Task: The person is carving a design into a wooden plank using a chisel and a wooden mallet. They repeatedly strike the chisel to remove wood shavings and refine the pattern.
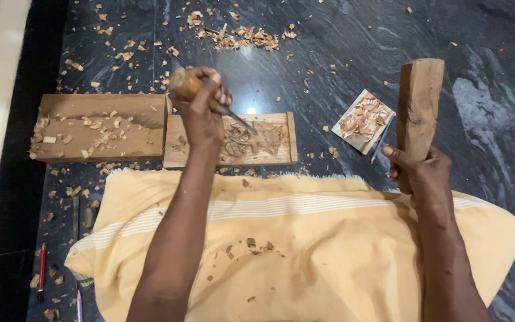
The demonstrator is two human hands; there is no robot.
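Observation:
My left hand (201, 110) grips a chisel (193, 88) with a round wooden handle, its metal tip resting on a small wooden panel (272, 140) with a partly carved relief. That panel lies on the dark floor just past my lap. My right hand (421, 173) holds a thick wooden block used as a mallet (418, 107), raised upright to the right of the panel, well apart from the chisel.
A larger wooden board (99, 125) strewn with chips lies left of the panel. A picture card (363, 121) of a carved pattern sits on the floor to the right. A yellow cloth (305, 250) covers my lap. Wood chips (239, 37) litter the dark stone floor; a red pencil (42, 268) lies at left.

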